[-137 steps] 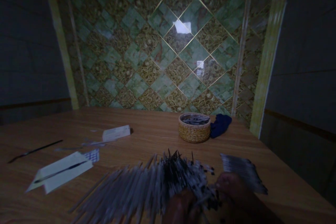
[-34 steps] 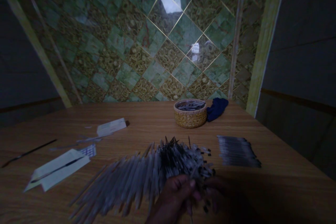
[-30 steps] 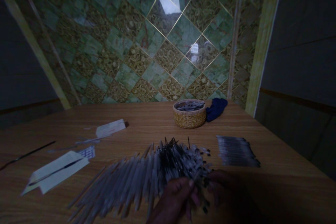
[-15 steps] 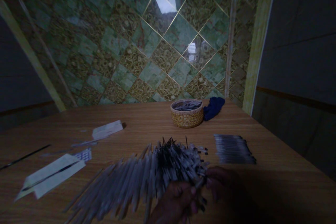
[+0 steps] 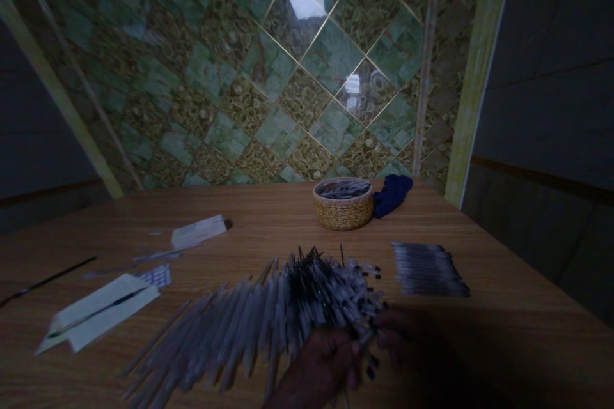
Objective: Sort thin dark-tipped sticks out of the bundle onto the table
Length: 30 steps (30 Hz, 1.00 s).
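My left hand (image 5: 320, 361) is closed around a pen (image 5: 366, 336) at the near right of the pile. In deep shadow, the fingers of my right hand (image 5: 396, 331) pinch the pen's dark end. Beside my hands spreads a heap of clear pen barrels (image 5: 225, 326), with black refills (image 5: 307, 275) bunched toward its middle. Small clear caps with black tips (image 5: 357, 281) lie at its right side. Further right, a neat row of pens (image 5: 426, 268) rests flat on the table. Shadow hides much of my right hand.
A woven basket (image 5: 343, 214) full of pens stands at the back, touching or close to a dark blue cloth (image 5: 393, 194). On the left lie pale paper pieces (image 5: 105, 310), a white box-like piece (image 5: 199, 231) and a thin black stick (image 5: 57, 278). A tiled wall (image 5: 268, 77) rises behind the table.
Both hands stay together on the pen with only slight finger movement. The view has shifted a little; the pile, basket and pen row look unchanged.
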Available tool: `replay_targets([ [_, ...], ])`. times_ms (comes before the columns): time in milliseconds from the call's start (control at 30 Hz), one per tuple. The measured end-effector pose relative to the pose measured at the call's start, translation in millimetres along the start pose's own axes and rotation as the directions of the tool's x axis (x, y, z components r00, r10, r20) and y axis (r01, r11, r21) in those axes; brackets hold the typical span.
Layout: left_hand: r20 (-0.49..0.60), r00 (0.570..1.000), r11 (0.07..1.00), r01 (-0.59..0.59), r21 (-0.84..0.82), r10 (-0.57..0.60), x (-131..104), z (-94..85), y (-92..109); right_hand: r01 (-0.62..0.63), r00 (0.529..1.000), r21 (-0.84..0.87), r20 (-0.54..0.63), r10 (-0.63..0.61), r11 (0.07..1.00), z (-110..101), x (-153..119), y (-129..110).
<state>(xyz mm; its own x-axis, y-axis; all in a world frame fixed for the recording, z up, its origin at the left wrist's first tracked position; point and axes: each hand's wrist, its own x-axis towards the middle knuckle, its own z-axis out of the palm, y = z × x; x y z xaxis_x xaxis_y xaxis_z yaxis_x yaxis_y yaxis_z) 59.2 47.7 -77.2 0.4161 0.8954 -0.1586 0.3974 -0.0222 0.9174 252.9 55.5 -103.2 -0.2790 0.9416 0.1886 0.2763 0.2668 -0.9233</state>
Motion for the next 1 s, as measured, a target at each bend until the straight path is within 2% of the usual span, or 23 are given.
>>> replay_targets([
  [233, 0.023, 1.0, 0.996, 0.002, 0.085, -0.004, -3, 0.3, 11, -0.049, 0.996, 0.064, 0.072, 0.045, 0.997, -1, -2, -1],
  [500, -0.08, 0.994, 0.986, -0.061, 0.156, 0.074, -5, 3.6, 7, -0.144, 0.988, 0.195, 0.09, 0.129, 0.97, 1, -3, 6],
  [633, -0.114, 0.982, 0.974, -0.126, 0.187, 0.149, -5, 3.1, 4, -0.155, 0.984, 0.2, 0.117, 0.134, 0.967, 5, 0, 5],
  [833, -0.107, 0.984, 0.963, -0.115, 0.244, 0.144, 2, 3.4, -6, -0.212, 0.977, 0.201, 0.081, 0.199, 0.956, 11, -3, 6],
  [1000, -0.063, 0.968, 0.934, -0.217, 0.283, 0.244, -3, 2.8, 12, -0.219, 0.976, 0.143, 0.039, 0.216, 0.965, 7, -7, -7],
])
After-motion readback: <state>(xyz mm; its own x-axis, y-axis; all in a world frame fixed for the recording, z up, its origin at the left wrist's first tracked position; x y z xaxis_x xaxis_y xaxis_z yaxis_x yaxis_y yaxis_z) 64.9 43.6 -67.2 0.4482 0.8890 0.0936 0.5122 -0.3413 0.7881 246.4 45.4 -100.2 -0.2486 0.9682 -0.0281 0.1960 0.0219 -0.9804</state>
